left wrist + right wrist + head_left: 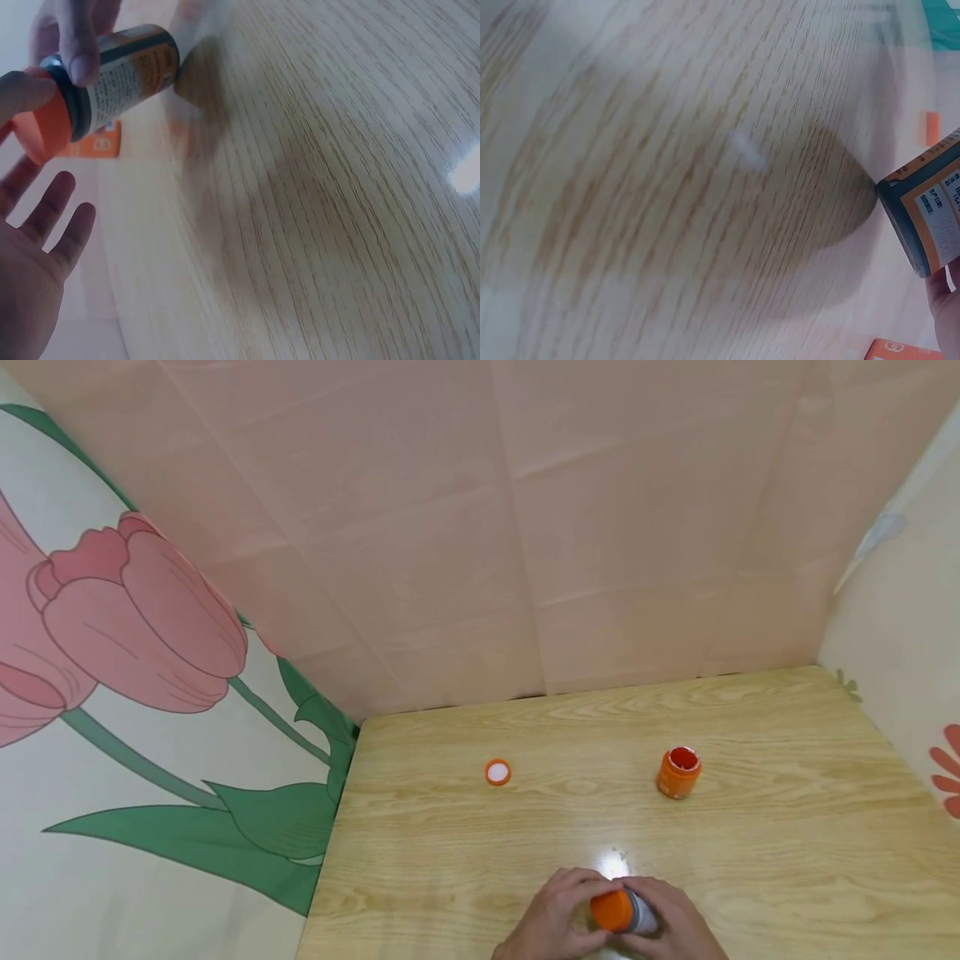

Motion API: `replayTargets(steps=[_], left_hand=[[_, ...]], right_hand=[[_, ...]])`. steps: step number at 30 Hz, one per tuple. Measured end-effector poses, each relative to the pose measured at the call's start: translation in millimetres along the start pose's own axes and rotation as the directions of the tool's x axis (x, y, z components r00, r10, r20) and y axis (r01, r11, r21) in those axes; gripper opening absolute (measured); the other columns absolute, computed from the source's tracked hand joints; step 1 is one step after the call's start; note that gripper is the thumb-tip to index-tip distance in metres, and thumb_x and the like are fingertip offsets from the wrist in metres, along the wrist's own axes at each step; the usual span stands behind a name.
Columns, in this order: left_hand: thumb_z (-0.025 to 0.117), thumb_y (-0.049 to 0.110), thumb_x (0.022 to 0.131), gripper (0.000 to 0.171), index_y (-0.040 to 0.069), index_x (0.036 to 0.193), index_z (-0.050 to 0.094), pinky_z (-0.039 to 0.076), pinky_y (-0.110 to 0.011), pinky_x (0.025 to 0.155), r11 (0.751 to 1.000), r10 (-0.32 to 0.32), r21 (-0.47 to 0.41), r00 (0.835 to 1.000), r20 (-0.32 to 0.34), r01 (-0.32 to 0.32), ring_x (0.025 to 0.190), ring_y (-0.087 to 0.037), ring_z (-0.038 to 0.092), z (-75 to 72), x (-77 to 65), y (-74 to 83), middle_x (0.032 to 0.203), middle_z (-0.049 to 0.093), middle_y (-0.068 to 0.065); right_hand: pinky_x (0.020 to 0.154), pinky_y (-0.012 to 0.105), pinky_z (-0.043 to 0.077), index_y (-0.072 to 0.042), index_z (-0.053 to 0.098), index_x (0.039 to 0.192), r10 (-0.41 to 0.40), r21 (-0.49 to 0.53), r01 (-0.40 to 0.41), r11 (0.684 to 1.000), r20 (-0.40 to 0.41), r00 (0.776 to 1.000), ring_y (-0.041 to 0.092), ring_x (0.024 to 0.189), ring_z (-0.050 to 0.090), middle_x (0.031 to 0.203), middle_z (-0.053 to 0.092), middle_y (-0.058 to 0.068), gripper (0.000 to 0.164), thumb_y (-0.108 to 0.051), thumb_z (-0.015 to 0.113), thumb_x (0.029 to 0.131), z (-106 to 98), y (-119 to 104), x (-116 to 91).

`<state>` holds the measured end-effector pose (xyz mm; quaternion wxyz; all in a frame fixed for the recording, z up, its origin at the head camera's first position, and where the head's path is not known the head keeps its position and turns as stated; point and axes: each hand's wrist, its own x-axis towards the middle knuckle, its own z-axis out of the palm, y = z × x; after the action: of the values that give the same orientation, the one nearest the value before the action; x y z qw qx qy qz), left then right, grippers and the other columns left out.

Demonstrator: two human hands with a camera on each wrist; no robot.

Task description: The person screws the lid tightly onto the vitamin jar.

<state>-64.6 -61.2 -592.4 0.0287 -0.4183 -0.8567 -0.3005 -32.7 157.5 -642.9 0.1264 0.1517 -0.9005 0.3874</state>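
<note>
Bottle (142, 64) with orange cap (612, 910) and dark collar (71, 97), held low at near part of table (435, 852), right of centre in head view. Tilted, cap end toward left hand (557, 914), body end toward right hand (675, 914). Left hand: clamped on orange cap, thumb laid against it in left wrist view, at least two fingers clear of it. Right hand: clamped round bottle body near collar. Cap seated on bottle; cannot tell how tight. Label (116, 94) with white text panel and orange areas; print mostly too small to read. Base close to table in both wrist views, dark shadow (810, 195) leading up to it; cannot tell if touching.

Orange jar (675, 784) farther back and to the right, upright, mouth up, red interior showing. Small orange lid (498, 772) farther back, left of jar, lying flat, white disc face up. Both on table, well apart from each other and from hands. Light wood grain; glare spot (613, 864) just beyond hands.

Behind table: pinkish creased cloth (450, 527). Left side: pink tulip mural (142, 610), green leaves. Right side: pale wall (915, 635), red petals (951, 768) at frame edge.
</note>
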Motion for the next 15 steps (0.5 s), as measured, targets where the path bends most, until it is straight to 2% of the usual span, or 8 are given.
replayTargets(steps=[4, 9, 15], left_hand=[[0.08, 0.028, 0.084, 0.057, 0.026, 0.136, 0.058, 0.039, -0.009, 0.1, 0.999, -0.008, -0.032, 1.0, 0.016, 0.008, 0.113, -0.002, 0.055, -0.5, 0.6, 0.9, 0.13, 0.061, 0.009], [0.078, 0.042, 0.083, 0.063, 0.024, 0.139, 0.053, 0.04, -0.01, 0.098, 1.0, -0.028, -0.012, 1.0, -0.002, 0.028, 0.111, 0.0, 0.055, 1.9, 0.4, 1.4, 0.126, 0.062, 0.011], [0.076, 0.048, 0.083, 0.065, 0.026, 0.139, 0.051, 0.04, -0.009, 0.093, 0.995, -0.091, 0.038, 0.996, 0.002, 0.091, 0.104, 0.004, 0.057, 4.0, -0.2, 1.5, 0.121, 0.065, 0.014]], right_hand=[[0.075, 0.029, 0.052, -0.028, 0.069, 0.117, -0.035, -0.024, 0.034, 0.999, -0.032, 0.999, 0.0, 0.09, 0.061, 0.104, 0.071, -0.014, 0.066, -0.043, 0.094, 0.057, 1.6, 0.9, -1.3], [0.076, 0.028, 0.052, -0.029, 0.069, 0.117, 0.045, -0.026, -0.045, 0.999, 0.006, 0.999, -0.003, 0.091, 0.059, 0.104, 0.07, -0.017, 0.066, -0.05, 0.091, 0.058, 0.3, -3.2, -2.0], [0.08, 0.031, 0.053, -0.03, 0.07, 0.115, 0.133, -0.07, -0.13, 0.989, 0.05, 0.99, -0.001, 0.091, 0.058, 0.104, 0.069, -0.018, 0.064, -0.054, 0.089, 0.06, -4.4, -12.4, 1.9]])
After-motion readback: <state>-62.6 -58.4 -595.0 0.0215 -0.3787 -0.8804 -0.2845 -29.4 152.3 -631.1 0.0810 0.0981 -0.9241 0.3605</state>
